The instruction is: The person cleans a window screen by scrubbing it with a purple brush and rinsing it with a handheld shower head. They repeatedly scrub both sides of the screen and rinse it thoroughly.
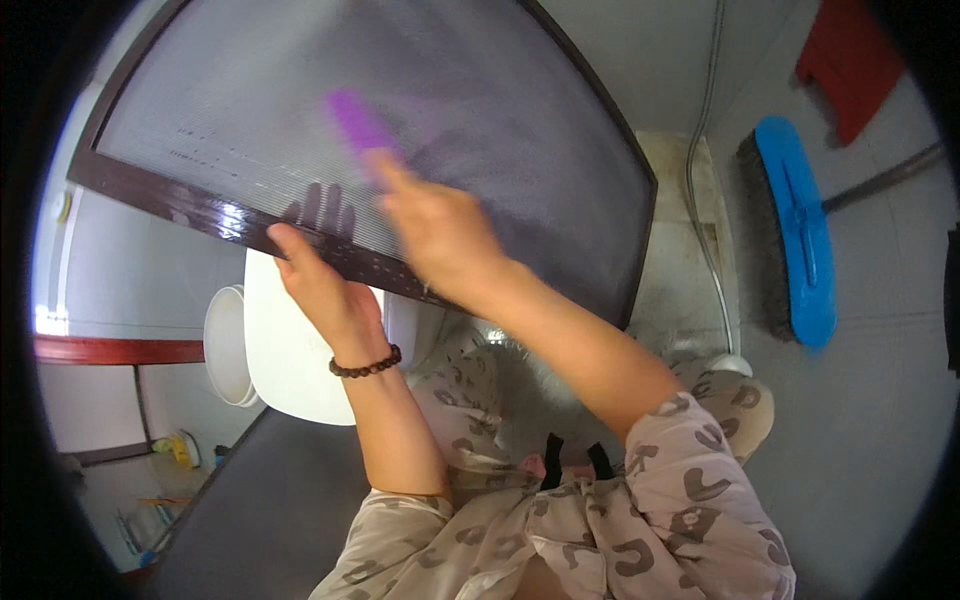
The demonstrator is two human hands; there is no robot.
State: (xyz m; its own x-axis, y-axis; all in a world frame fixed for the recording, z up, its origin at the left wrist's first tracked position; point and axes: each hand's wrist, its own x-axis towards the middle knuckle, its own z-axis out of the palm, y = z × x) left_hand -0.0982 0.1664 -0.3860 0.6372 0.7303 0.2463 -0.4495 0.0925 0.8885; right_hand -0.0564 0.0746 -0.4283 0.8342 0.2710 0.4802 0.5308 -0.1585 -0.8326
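Note:
A framed mesh window screen point(525, 112) with a dark brown frame tilts up before me, its lower edge wet. My left hand point(322, 300) grips that lower frame bar, thumb on the near face and fingers behind, seen through the mesh. My right hand point(442, 232) holds a purple brush point(356, 120) over the middle of the mesh. Motion blurs the brush and the hand, so its bristles are not clear and I cannot tell whether it touches the mesh.
A white toilet lid point(300, 352) lies under the screen, beside a white bucket point(227, 345). At right is a blue broom head point(799, 232) with a dark handle. A shower hose point(701, 150) hangs nearby, and a dark panel point(277, 502) stands at lower left.

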